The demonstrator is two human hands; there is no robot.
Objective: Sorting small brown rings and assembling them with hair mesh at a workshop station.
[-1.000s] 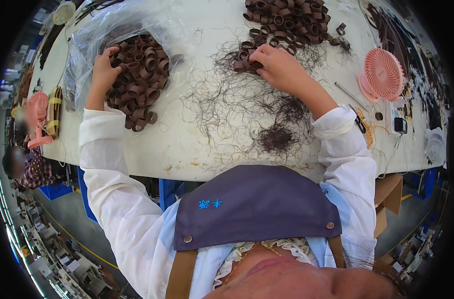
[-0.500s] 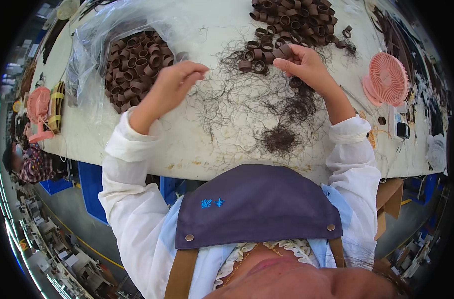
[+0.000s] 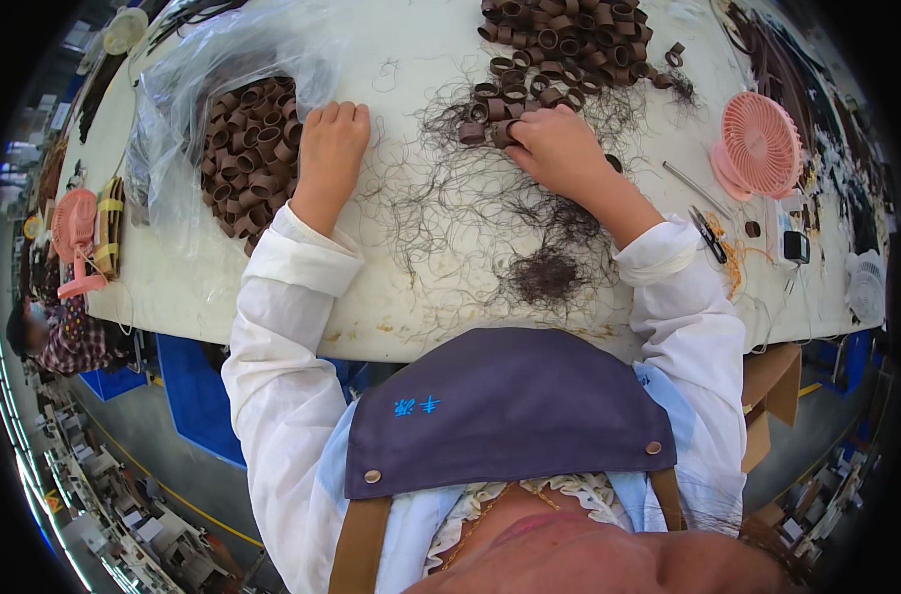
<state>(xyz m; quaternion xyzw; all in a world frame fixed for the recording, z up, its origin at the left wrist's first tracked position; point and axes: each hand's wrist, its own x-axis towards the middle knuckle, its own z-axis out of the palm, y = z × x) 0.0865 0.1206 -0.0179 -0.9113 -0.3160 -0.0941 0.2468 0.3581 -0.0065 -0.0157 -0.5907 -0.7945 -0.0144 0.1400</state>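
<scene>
My left hand [image 3: 333, 153] is closed, its back facing up and its fingers curled out of sight beside the clear plastic bag [image 3: 173, 109]. Whatever it may hold is hidden. Brown rings [image 3: 247, 148], short tube-like bands, fill the bag's opening just left of that hand. My right hand [image 3: 566, 148] is at the near edge of a heap of similar rings [image 3: 574, 40]. Its thumb and fingers close on one brown ring [image 3: 503, 134], partly covered by the fingertips. A second loose ring [image 3: 471, 133] lies just left of it.
Tangled dark threads [image 3: 549, 277] spread over the white table [image 3: 391, 317] between my arms. To the right stand a pink fan [image 3: 759, 147], snips [image 3: 709, 238] and a metal rod [image 3: 696, 188]. Another pink fan [image 3: 74, 233] stands far left, near a seated person [image 3: 64, 332].
My left hand has turned back-up and its fingers have curled. My right hand has come down and left, from a raised pinch to the ring at the heap's near edge.
</scene>
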